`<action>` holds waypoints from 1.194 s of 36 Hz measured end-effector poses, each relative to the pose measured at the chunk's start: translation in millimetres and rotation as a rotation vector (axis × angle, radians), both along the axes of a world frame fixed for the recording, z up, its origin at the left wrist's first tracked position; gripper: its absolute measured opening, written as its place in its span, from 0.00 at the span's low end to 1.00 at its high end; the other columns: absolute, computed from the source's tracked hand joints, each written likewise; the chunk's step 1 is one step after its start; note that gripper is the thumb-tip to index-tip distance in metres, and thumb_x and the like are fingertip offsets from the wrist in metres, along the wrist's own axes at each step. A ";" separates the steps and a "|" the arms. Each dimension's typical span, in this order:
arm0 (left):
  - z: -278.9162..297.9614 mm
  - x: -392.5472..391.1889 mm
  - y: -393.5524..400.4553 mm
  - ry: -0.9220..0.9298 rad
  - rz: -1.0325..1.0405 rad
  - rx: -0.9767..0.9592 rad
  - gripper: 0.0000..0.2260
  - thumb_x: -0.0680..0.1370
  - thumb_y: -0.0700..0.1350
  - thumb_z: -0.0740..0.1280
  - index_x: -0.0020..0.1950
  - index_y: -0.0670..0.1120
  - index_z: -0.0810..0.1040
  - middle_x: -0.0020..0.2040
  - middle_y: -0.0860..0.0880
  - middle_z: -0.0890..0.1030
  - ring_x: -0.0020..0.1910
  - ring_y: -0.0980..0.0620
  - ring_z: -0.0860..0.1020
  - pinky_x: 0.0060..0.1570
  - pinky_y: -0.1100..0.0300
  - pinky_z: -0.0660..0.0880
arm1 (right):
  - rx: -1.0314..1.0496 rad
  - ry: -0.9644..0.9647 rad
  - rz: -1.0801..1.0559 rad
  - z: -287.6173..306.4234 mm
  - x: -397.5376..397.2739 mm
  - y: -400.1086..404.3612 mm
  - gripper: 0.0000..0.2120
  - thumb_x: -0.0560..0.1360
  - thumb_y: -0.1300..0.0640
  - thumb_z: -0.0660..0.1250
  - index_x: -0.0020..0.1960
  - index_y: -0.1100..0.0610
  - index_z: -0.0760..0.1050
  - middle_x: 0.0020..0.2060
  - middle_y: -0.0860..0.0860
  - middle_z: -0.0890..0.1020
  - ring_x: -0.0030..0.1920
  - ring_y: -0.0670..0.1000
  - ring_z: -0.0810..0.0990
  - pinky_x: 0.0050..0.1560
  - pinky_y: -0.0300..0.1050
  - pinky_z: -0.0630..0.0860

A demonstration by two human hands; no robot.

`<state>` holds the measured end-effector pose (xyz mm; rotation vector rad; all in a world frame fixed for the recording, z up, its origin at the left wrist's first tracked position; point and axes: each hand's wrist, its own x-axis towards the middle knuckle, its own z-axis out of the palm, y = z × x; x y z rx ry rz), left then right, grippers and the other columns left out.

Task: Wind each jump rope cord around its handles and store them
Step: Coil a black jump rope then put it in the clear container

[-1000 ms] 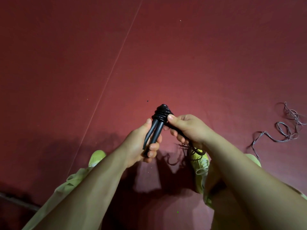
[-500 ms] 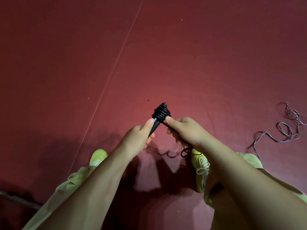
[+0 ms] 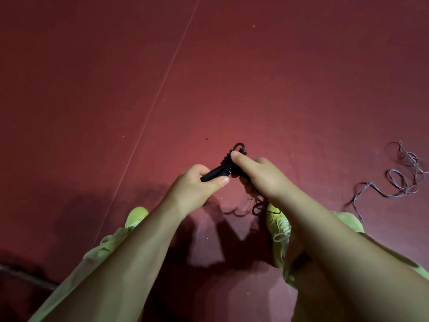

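I hold a black jump rope in front of me above the red floor. My left hand [image 3: 197,184] grips the two black handles [image 3: 214,174] at their lower end. Black cord is wound in several turns around the handles' upper part [image 3: 228,162], with a small loop sticking out at the top. My right hand [image 3: 260,175] pinches the cord against the coil, thumb on top. The loose rest of the black cord [image 3: 258,205] hangs below my right hand in a small tangle.
A second, grey jump rope cord [image 3: 394,180] lies loose in loops on the floor at the right. A thin pale line [image 3: 160,94] crosses the red floor diagonally. My yellow-green shoes [image 3: 135,216] and trouser legs fill the bottom.
The handles have tilted from nearly upright to slanting left. My right hand has moved up over the coil with the cord, and a small loop now shows at the top.
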<state>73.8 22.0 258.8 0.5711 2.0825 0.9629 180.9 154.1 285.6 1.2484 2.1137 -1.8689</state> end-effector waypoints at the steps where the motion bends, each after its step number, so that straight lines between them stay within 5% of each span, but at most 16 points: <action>1: 1.7 0.5 0.1 0.000 -0.002 0.009 0.19 0.67 0.61 0.72 0.44 0.47 0.75 0.34 0.52 0.76 0.33 0.50 0.74 0.36 0.56 0.70 | 0.046 -0.001 0.019 0.4 -0.2 -0.2 0.27 0.77 0.40 0.61 0.41 0.65 0.77 0.30 0.56 0.71 0.25 0.50 0.69 0.30 0.42 0.64; 7: 9.3 4.8 1.0 0.063 -0.061 -0.029 0.22 0.64 0.61 0.73 0.41 0.45 0.71 0.35 0.52 0.73 0.34 0.51 0.70 0.37 0.56 0.66 | 0.160 0.087 0.093 5.4 3.3 -1.6 0.16 0.78 0.48 0.60 0.34 0.53 0.71 0.28 0.52 0.70 0.25 0.47 0.67 0.33 0.46 0.64; 10: 24.7 9.1 1.3 -0.312 -0.138 0.049 0.25 0.62 0.65 0.72 0.44 0.46 0.74 0.39 0.49 0.81 0.39 0.48 0.78 0.46 0.52 0.73 | 0.142 0.195 0.086 13.6 4.9 -1.1 0.13 0.74 0.48 0.60 0.34 0.53 0.70 0.25 0.49 0.68 0.26 0.48 0.65 0.32 0.45 0.61; 12: 39.1 12.9 0.3 -0.642 -0.201 0.062 0.27 0.66 0.67 0.62 0.49 0.45 0.77 0.43 0.45 0.84 0.42 0.46 0.83 0.52 0.49 0.76 | 0.086 0.277 0.063 18.7 7.9 -2.0 0.11 0.71 0.49 0.58 0.34 0.55 0.67 0.25 0.50 0.67 0.26 0.48 0.64 0.29 0.44 0.60; 17: 61.8 22.9 -6.2 -0.986 -0.252 0.167 0.37 0.68 0.70 0.49 0.50 0.40 0.78 0.35 0.45 0.79 0.33 0.49 0.77 0.35 0.58 0.75 | -0.031 0.436 -0.036 29.6 19.8 -6.0 0.15 0.63 0.44 0.61 0.34 0.56 0.68 0.27 0.54 0.69 0.28 0.51 0.65 0.32 0.46 0.59; 21: 87.5 44.5 -9.6 -0.928 -0.211 0.242 0.33 0.74 0.68 0.46 0.43 0.41 0.75 0.28 0.48 0.70 0.27 0.51 0.69 0.27 0.60 0.62 | -0.158 0.533 -0.005 54.9 34.6 -11.9 0.11 0.68 0.51 0.56 0.41 0.59 0.68 0.33 0.55 0.68 0.29 0.48 0.67 0.31 0.42 0.63; 25: 117.1 65.0 -10.4 -0.768 -0.090 0.317 0.29 0.79 0.64 0.47 0.40 0.42 0.73 0.27 0.48 0.68 0.24 0.52 0.67 0.24 0.64 0.56 | -0.016 0.418 0.154 89.5 52.9 -11.7 0.25 0.74 0.41 0.52 0.46 0.63 0.73 0.31 0.56 0.71 0.29 0.49 0.69 0.32 0.42 0.66; 29: 164.8 85.0 -8.8 -0.536 -0.048 0.385 0.28 0.81 0.63 0.47 0.40 0.43 0.73 0.26 0.49 0.69 0.23 0.52 0.67 0.21 0.67 0.56 | 0.185 0.358 0.165 152.1 73.4 -18.4 0.28 0.76 0.36 0.49 0.36 0.57 0.72 0.25 0.50 0.71 0.27 0.50 0.66 0.29 0.42 0.64; 37: 271.7 126.2 -24.5 -0.081 -0.092 0.526 0.26 0.83 0.56 0.47 0.37 0.42 0.74 0.24 0.50 0.69 0.21 0.54 0.68 0.19 0.69 0.62 | 0.343 0.408 0.087 262.1 123.3 -47.8 0.24 0.81 0.40 0.49 0.41 0.59 0.69 0.26 0.47 0.62 0.27 0.49 0.56 0.30 0.46 0.51; 43: 319.8 154.2 -52.0 0.104 -0.176 0.575 0.28 0.82 0.60 0.48 0.37 0.43 0.76 0.25 0.50 0.72 0.28 0.48 0.71 0.39 0.52 0.71 | 0.579 0.454 -0.106 311.0 162.7 -90.1 0.28 0.80 0.40 0.51 0.32 0.59 0.71 0.21 0.49 0.68 0.23 0.50 0.65 0.29 0.43 0.62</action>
